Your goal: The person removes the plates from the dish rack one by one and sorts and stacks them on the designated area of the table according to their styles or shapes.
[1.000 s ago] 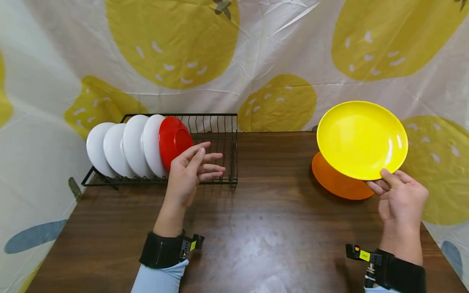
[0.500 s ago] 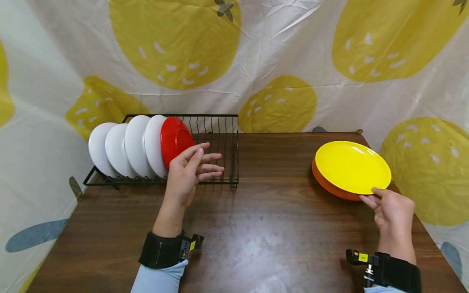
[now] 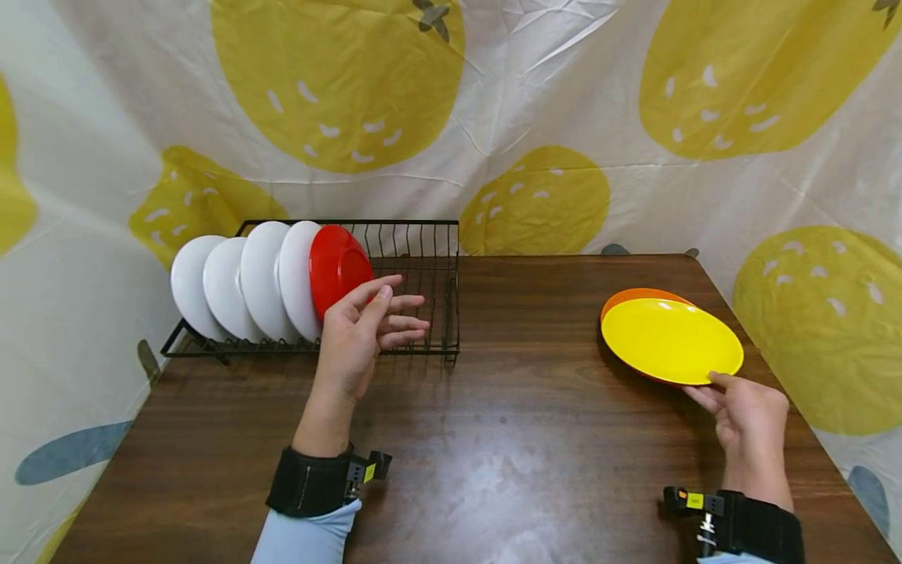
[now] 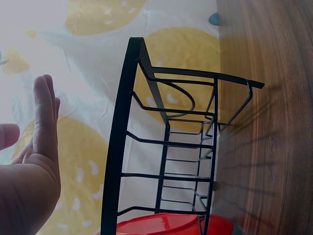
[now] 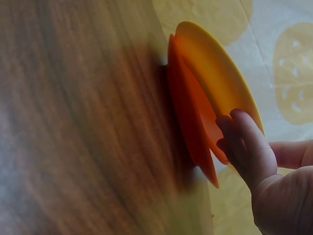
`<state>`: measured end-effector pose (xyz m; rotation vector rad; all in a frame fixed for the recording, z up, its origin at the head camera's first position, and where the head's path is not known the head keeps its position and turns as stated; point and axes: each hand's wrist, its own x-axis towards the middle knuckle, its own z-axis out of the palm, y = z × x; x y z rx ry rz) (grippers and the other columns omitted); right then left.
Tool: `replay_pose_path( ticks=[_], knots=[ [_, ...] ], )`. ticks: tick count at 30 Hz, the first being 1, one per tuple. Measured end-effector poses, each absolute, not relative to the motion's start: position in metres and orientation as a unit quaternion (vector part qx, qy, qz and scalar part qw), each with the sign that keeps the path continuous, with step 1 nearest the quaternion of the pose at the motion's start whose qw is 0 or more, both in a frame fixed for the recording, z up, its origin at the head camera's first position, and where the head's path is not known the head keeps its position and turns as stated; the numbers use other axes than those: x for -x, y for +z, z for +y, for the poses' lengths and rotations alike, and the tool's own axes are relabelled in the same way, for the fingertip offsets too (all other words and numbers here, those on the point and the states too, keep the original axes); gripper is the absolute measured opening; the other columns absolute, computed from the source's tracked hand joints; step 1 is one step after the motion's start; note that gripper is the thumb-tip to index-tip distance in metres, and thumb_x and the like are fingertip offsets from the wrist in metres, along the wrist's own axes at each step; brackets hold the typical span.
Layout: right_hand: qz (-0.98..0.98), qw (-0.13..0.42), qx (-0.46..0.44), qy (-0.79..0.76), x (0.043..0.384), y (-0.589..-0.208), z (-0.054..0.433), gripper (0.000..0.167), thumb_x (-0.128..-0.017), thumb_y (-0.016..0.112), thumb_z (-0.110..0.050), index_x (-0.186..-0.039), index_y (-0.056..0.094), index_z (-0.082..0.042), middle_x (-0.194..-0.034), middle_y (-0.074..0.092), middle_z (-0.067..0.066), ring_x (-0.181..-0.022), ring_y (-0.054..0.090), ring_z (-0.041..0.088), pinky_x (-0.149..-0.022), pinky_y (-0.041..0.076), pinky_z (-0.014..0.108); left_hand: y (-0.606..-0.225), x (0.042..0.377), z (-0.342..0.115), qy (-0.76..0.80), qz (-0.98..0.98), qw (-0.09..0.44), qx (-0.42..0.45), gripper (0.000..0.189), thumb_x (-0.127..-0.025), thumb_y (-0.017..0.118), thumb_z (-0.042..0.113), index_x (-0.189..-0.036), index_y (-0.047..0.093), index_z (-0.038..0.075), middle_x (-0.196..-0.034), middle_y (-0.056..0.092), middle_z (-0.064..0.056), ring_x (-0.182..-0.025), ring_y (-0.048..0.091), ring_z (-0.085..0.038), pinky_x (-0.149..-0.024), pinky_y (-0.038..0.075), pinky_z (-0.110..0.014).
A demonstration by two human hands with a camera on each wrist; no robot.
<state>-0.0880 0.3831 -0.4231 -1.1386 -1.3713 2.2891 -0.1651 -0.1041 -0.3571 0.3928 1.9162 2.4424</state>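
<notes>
My right hand (image 3: pixel 748 413) pinches the near right rim of a yellow plate (image 3: pixel 669 341), thumb on top and fingers underneath. Below it lies an orange plate (image 3: pixel 637 295), mostly covered in the head view. In the right wrist view the yellow plate (image 5: pixel 220 73) tilts away from the orange plate (image 5: pixel 188 107), with a wedge-shaped gap on the hand's side. My left hand (image 3: pixel 362 325) hovers over the front of a black wire dish rack (image 3: pixel 433 352), fingers extended and holding nothing. Beside it a red bowl (image 3: pixel 338 266) stands on edge in the rack.
Several white dishes (image 3: pixel 262 282) stand on edge left of the red bowl. The rack sits at the back left of a dark wooden table (image 3: pixel 507 439). A fruit-patterned cloth (image 3: pixel 535 94) hangs behind the table.
My right hand has lowered the yellow plate from above the orange plate down onto it, drawing nearer and slightly left. My left hand has stayed at the rack.
</notes>
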Motion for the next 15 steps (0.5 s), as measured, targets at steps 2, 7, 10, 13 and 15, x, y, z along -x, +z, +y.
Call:
replay_pose_path(
  ticks=[2, 7, 10, 13, 15],
  knots=[
    [-0.471, 0.121, 0.389, 0.783, 0.0877, -0.4253, 0.3827, 0.077, -0.101, 0.064, 0.003, -0.167, 0.025, -0.002, -0.085, 0.072, -0.006, -0.069, 0.08, 0.017, -0.069, 0.068, 0.037, -0.3577, 0.1655, -0.1041, 0.779, 0.615, 0.006, -0.123, 0.038, -0.112, 0.054, 0.024, -0.146, 0.059, 0.006, -0.114, 0.082, -0.003, -0.087, 0.083, -0.02, -0.085, 0.068, -0.038],
    [-0.474, 0.121, 0.386, 0.782, 0.0858, -0.4303, 0.3816, 0.073, -0.103, 0.062, 0.001, -0.166, 0.025, 0.001, -0.074, 0.072, -0.005, -0.066, 0.08, 0.017, -0.067, 0.068, 0.036, -0.3586, 0.1656, -0.1038, 0.779, 0.615, 0.008, -0.12, 0.038, -0.112, 0.054, 0.024, -0.146, 0.059, 0.006, -0.114, 0.082, -0.003, -0.087, 0.083, -0.02, -0.085, 0.068, -0.038],
    [-0.491, 0.113, 0.387, 0.772, 0.0857, -0.4309, 0.3801, 0.07, -0.106, 0.058, -0.005, -0.166, 0.023, 0.001, -0.073, 0.071, -0.006, -0.066, 0.079, 0.015, -0.067, 0.068, 0.036, -0.3586, 0.1657, -0.1036, 0.78, 0.614, 0.008, -0.12, 0.038, -0.113, 0.054, 0.024, -0.146, 0.059, 0.006, -0.113, 0.082, -0.002, -0.087, 0.083, -0.02, -0.085, 0.068, -0.039],
    [-0.529, 0.097, 0.387, 0.749, 0.0864, -0.4285, 0.3771, 0.069, -0.11, 0.054, -0.015, -0.168, 0.02, 0.0, -0.092, 0.068, -0.009, -0.069, 0.079, 0.01, -0.072, 0.068, 0.035, -0.3582, 0.1659, -0.1035, 0.781, 0.613, 0.007, -0.121, 0.038, -0.113, 0.054, 0.023, -0.145, 0.059, 0.006, -0.113, 0.082, -0.002, -0.086, 0.083, -0.02, -0.085, 0.068, -0.039],
    [-0.568, 0.086, 0.386, 0.722, 0.0865, -0.4254, 0.3743, 0.068, -0.111, 0.051, -0.022, -0.167, 0.021, 0.001, -0.114, 0.064, -0.001, -0.071, 0.077, 0.006, -0.076, 0.068, 0.035, -0.3578, 0.1662, -0.1033, 0.782, 0.612, 0.006, -0.122, 0.037, -0.113, 0.053, 0.023, -0.145, 0.059, 0.006, -0.112, 0.082, -0.002, -0.086, 0.083, -0.02, -0.085, 0.068, -0.039]
  ],
)
